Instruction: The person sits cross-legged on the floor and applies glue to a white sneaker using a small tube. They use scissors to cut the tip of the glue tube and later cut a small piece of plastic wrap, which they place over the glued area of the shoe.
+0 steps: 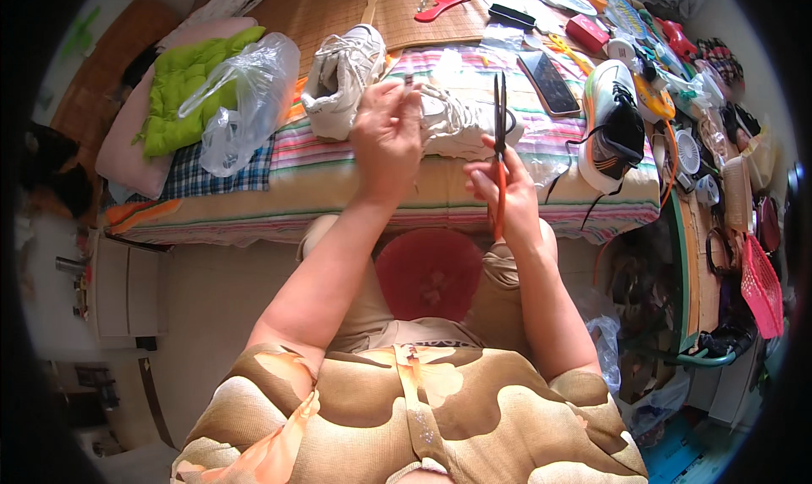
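Note:
My right hand (510, 188) is closed around the orange handles of a pair of long-nose pliers (500, 116). Their slim dark jaws point away from me. To the left, my left hand (387, 141) is raised with the fingers pinched; a small dark tip (409, 81) shows at them, too small to name. A white lace-up sneaker (342, 82) stands just beyond my left hand. Between and behind my hands lies a second white sneaker (452, 127), partly hidden by them. A white, orange and black running shoe (611, 129) with loose dark laces sits farther right.
A striped cloth (338, 198) covers the bed-like surface. On it are a phone (549, 83), a red comb (442, 5), a green cushion (182, 86) and a clear plastic bag (254, 95). Clutter crowds the right side. Something red (431, 272) is between my knees.

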Demonstrator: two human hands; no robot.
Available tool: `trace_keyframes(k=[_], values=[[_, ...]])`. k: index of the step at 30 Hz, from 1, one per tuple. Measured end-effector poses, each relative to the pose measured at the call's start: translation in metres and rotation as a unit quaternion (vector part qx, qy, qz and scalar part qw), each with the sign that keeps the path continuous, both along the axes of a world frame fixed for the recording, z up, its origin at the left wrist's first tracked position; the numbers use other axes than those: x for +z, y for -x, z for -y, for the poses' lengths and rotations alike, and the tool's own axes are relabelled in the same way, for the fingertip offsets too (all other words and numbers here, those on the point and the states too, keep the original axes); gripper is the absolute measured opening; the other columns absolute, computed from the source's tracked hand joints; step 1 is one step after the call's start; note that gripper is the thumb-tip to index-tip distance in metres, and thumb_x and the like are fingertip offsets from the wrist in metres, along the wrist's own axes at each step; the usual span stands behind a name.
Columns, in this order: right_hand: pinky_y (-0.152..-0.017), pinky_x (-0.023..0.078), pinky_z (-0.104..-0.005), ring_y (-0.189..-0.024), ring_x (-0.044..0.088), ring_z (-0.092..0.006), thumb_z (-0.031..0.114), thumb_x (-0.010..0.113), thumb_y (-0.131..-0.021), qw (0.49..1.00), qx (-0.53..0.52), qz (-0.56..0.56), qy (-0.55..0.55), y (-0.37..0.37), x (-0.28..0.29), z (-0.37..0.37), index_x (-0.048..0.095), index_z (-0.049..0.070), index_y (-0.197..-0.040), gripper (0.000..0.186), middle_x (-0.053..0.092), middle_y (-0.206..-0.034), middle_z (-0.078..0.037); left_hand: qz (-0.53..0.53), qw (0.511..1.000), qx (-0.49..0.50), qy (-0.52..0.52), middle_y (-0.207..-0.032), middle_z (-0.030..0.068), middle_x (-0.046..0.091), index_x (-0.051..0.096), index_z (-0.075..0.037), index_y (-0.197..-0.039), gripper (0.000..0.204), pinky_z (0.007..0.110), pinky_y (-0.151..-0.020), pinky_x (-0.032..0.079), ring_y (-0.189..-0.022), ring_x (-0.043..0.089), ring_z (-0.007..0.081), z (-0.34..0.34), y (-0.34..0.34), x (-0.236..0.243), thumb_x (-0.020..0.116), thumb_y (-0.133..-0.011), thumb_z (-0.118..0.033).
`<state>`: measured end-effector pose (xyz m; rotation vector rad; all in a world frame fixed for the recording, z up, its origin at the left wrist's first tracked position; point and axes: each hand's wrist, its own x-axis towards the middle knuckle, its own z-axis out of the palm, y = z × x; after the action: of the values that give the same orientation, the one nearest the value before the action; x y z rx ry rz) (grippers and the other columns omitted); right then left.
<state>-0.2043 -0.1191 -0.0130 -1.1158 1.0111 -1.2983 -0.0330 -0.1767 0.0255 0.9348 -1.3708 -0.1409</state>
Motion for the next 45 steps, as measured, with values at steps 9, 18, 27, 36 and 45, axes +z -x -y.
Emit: trace_keyframes(k=[9, 18, 27, 36, 45], values=[[-0.070, 0.043, -0.0192, -0.079, 0.052, -0.0040, 0.008, 0.069, -0.085, 0.999, -0.031, 0.005, 0.037, 0.012, -0.019, 0.010, 0.051, 0.008, -0.130, 0.049, 0.061, -0.095, 0.001, -0.135, 0.944, -0.210, -0.214, -0.089, 0.0085, 0.067, 0.063, 0.004, -0.112, 0.024, 0.022, -0.061, 0.052, -0.067, 0.059, 0.0078, -0.094, -0.017, 0.001, 0.059, -0.096, -0.014], [-0.068, 0.051, -0.0206, -0.080, 0.061, -0.0077, 0.003, 0.070, -0.085, 0.992, 0.047, 0.117, 0.033, -0.016, 0.036, -0.076, 0.052, 0.005, -0.123, 0.042, 0.066, -0.094, -0.006, -0.216, 0.809, -0.377, -0.395, -0.085, 0.0032, 0.067, 0.067, 0.000, -0.101, 0.017, 0.021, -0.064, 0.053, -0.074, 0.062, 0.0070, -0.146, 0.000, -0.039, 0.063, -0.093, -0.014], [-0.072, 0.053, -0.0231, -0.083, 0.063, -0.0114, 0.000, 0.069, -0.084, 0.984, 0.070, 0.162, -0.023, -0.016, 0.032, -0.087, 0.054, 0.004, -0.117, 0.036, 0.066, -0.089, -0.007, -0.224, 0.777, -0.435, -0.396, -0.091, 0.0033, 0.068, 0.065, -0.001, -0.106, 0.020, 0.021, -0.069, 0.052, -0.076, 0.062, 0.0065, -0.155, -0.005, -0.034, 0.062, -0.094, -0.016], [-0.069, 0.053, -0.0231, -0.081, 0.063, -0.0108, 0.001, 0.067, -0.086, 0.983, 0.137, 0.115, -0.045, -0.024, 0.028, -0.100, 0.053, 0.005, -0.119, 0.037, 0.067, -0.094, -0.008, -0.286, 0.681, -0.476, -0.478, -0.091, 0.0124, 0.069, 0.060, 0.001, -0.116, 0.028, 0.028, -0.071, 0.058, -0.080, 0.069, 0.0173, -0.166, -0.030, -0.054, 0.061, -0.093, -0.016], [-0.074, 0.046, -0.0200, -0.084, 0.057, -0.0053, 0.017, 0.063, -0.092, 0.988, 0.099, -0.056, -0.104, -0.003, 0.005, -0.145, 0.056, 0.004, -0.120, 0.032, 0.066, -0.096, -0.002, -0.313, 0.730, -0.438, -0.421, -0.102, 0.0149, 0.069, 0.058, -0.008, -0.113, 0.019, 0.025, -0.062, 0.057, -0.069, 0.067, 0.0140, -0.201, -0.040, -0.055, 0.060, -0.094, -0.014]])
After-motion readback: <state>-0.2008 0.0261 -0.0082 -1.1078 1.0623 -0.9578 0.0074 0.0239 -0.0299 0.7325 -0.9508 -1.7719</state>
